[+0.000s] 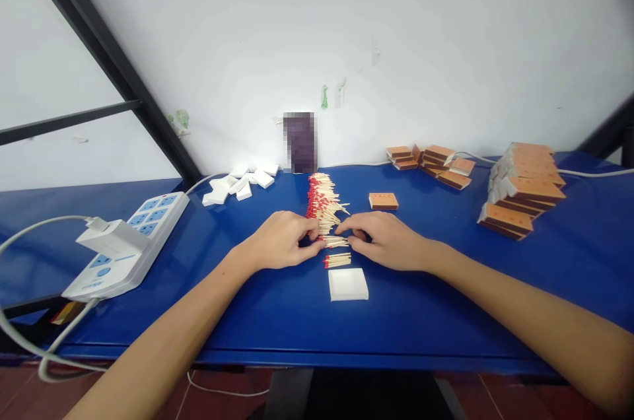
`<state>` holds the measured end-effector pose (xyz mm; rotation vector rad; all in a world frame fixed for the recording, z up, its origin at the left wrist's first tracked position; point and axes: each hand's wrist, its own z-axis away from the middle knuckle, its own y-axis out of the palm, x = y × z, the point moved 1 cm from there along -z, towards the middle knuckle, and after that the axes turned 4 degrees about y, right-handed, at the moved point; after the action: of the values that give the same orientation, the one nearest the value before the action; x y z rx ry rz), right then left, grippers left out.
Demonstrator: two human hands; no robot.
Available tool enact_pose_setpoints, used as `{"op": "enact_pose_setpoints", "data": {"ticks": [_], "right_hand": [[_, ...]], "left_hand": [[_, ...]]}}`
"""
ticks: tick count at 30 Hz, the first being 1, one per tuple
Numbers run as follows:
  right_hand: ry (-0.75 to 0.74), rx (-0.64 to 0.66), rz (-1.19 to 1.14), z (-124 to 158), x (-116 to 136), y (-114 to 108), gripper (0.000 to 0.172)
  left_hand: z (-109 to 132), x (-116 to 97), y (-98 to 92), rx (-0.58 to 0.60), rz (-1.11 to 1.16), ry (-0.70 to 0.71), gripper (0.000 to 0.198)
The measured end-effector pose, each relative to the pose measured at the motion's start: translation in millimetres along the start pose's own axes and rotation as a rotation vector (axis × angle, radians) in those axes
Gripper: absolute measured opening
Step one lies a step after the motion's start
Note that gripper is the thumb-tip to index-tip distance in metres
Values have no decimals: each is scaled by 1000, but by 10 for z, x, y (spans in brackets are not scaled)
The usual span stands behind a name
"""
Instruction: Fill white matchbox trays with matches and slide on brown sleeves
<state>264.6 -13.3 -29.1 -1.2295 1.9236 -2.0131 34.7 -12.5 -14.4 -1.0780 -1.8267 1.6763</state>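
A long pile of red-headed matches [324, 199] runs from the back toward the middle of the blue table. At its near end, my left hand [284, 240] has thumb and fingertips closed at the red heads of a few matches [335, 242]. Across from it, my right hand [389, 240] touches the plain ends of the same matches with its thumb and index finger, which are apart. A small separate row of matches [337, 260] lies just in front. Nearest the table's front edge is an open white tray [349, 284].
One closed orange matchbox [383, 201] lies beyond my right hand. More boxes [436, 161] lie at the back, with stacked ones [522, 185] at right. White trays [240, 183] are heaped back left, near a power strip [131, 242] with cables. A blurred dark object [301, 142] stands against the wall.
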Motion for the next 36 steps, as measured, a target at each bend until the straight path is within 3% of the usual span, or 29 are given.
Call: {"op": "enact_pose_setpoints", "data": {"ticks": [7, 36], "right_hand": [[8, 12, 1, -5, -13, 2, 35], [-33, -8, 45, 12, -14, 6, 27]], "left_hand": [[4, 18, 26, 4, 6, 7, 26], [-2, 39, 61, 20, 18, 30, 38]]}}
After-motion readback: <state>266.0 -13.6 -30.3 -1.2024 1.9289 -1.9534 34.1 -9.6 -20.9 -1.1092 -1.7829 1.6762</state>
